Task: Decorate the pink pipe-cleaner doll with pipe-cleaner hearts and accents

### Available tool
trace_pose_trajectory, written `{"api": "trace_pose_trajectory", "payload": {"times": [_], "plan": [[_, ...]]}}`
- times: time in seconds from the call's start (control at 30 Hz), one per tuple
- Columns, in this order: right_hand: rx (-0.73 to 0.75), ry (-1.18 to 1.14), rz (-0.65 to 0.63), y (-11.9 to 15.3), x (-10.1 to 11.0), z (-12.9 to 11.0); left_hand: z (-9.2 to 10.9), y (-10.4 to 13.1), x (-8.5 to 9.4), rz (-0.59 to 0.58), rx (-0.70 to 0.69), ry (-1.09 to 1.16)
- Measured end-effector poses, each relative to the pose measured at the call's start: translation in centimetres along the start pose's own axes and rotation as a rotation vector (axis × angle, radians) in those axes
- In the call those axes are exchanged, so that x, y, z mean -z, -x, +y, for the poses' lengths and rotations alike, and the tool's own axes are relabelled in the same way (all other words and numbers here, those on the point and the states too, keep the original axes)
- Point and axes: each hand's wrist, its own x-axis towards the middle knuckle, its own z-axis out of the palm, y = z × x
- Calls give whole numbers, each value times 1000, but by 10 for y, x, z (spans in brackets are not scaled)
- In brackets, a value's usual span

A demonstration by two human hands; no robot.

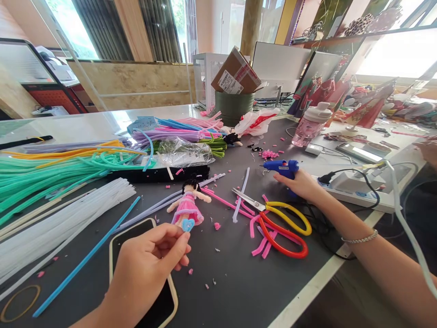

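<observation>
Between the thumb and index finger of my left hand (155, 259) is a small light-blue heart-shaped piece (188, 225). Just beyond it lies a doll (187, 205) with black hair and a pink dress. My right hand (300, 183) is at a blue glue gun (282, 167), its fingers around the handle and one finger stretched out below the body. Scissors (283, 228) with one yellow and one red handle lie open on the dark table, over short pink stem pieces. A phone (170, 291) lies beneath my left hand.
Bundles of green (51, 177), white (61, 218) and purple stems spread across the left. A power strip (355, 193) with cables, a pink bottle (311, 125) and a green bin (234, 107) holding a box stand beyond. Part of another person's hand (428, 148) shows at the right edge.
</observation>
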Motion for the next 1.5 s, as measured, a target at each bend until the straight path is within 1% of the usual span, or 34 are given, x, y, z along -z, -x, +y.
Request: {"api": "trace_pose_trajectory", "payload": {"times": [0.1, 0.13, 0.23, 0.3, 0.33, 0.37, 0.43, 0.47, 0.53, 0.57, 0.67, 0.77, 0.87, 0.93, 1.03, 1.1, 1.2, 1.27, 1.3, 1.37, 1.5], "plan": [[-38, 101, -5, 9, 9, 0, 1, 2, 7, 29, 21, -15], [-41, 133, 18, 16, 14, 0, 0, 3, 9, 29, 33, -19], [-27, 236, 106, 47, 27, -4, -6, 7, 14, 10, 53, -30], [8, 282, 136, 73, 31, -14, -12, 8, 15, -4, 43, -36], [54, 282, 127, 85, 30, -23, -13, 9, 15, -16, 35, -35], [161, 253, 98, 96, 28, -34, -14, 9, 14, -26, 28, -34], [682, 63, -62, 111, 20, -60, -14, 9, 11, -72, 44, -25], [799, 39, -132, 116, 16, -75, -12, 8, 9, -94, 52, -20], [955, 34, -271, 117, 5, -102, -9, 6, 5, -122, 50, -5], [1010, 49, -331, 116, 0, -114, -8, 5, 3, -128, 47, 5], [1072, 91, -422, 107, -15, -137, -7, 4, 2, -125, 55, 42], [1095, 114, -470, 100, -25, -144, -7, 3, 5, -120, 66, 73], [1066, 86, -465, 96, -26, -143, -6, 2, 9, -118, 54, 80], [1031, 32, -454, 95, -22, -143, -4, 0, 10, -115, 38, 75], [966, -94, -423, 96, -7, -146, -1, -3, 11, -94, -3, 56], [882, -245, -378, 101, 5, -150, 3, -6, 11, -76, -49, 35], [687, -678, -318, 113, 16, -157, 10, -10, 11, -38, -182, -16], [606, -920, -257, 122, 20, -161, 15, -11, 10, -3, -289, -76], [606, -972, -214, 126, 20, -163, 18, -12, 10, 15, -341, -113], [639, -1006, -112, 132, 21, -167, 24, -12, 9, 70, -440, -212], [727, -946, 79, 138, 22, -172, 34, -11, 11, 232, -691, -461]]}}
